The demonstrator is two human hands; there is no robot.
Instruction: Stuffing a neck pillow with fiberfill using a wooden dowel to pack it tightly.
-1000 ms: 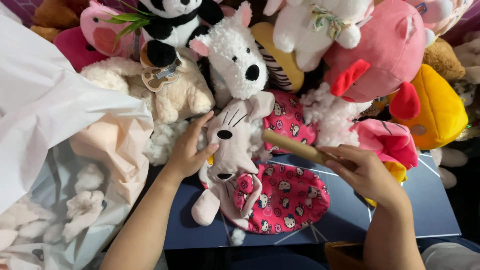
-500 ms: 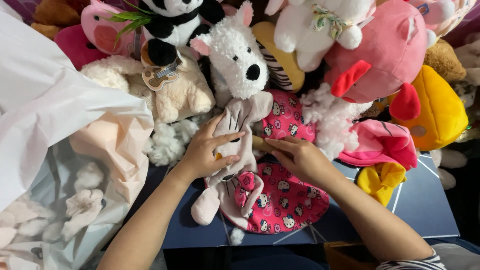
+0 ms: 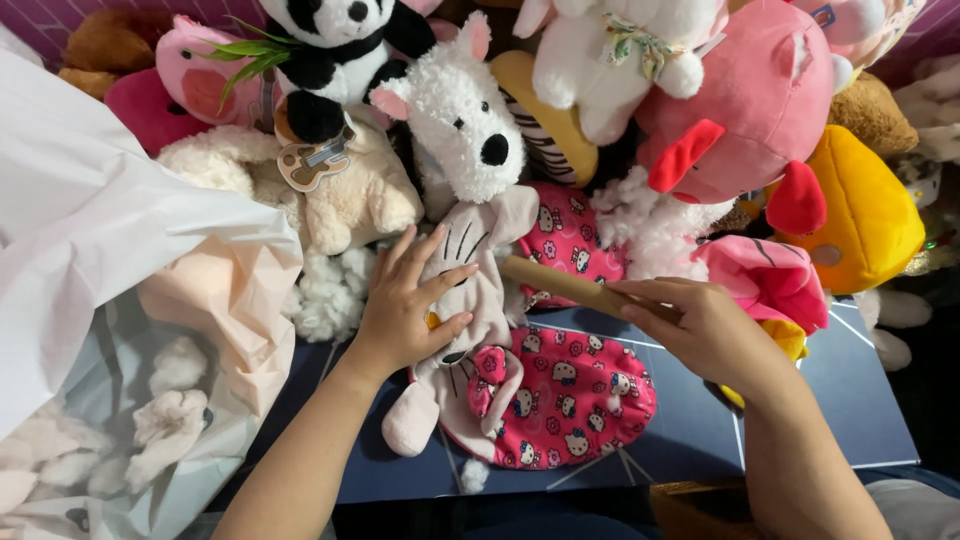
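A pale grey mouse plush (image 3: 470, 340) in a pink patterned dress (image 3: 570, 400) lies on a dark blue board (image 3: 700, 430). My left hand (image 3: 405, 305) rests flat on the plush's head, fingers spread. My right hand (image 3: 700, 330) grips a light wooden stick (image 3: 560, 284). The stick's far end points at the plush's head, close beside it.
A heap of stuffed toys fills the back: a white dog (image 3: 460, 110), a panda (image 3: 330, 50), a cream bear (image 3: 340, 195), a big pink plush (image 3: 760, 100), a yellow one (image 3: 860, 210). White and peach bags (image 3: 120, 250) with loose stuffing (image 3: 330, 290) sit at left.
My right hand, which half a second ago reached in beside the plush's head, has drawn back to the right with the stick. My left hand still presses on the head.
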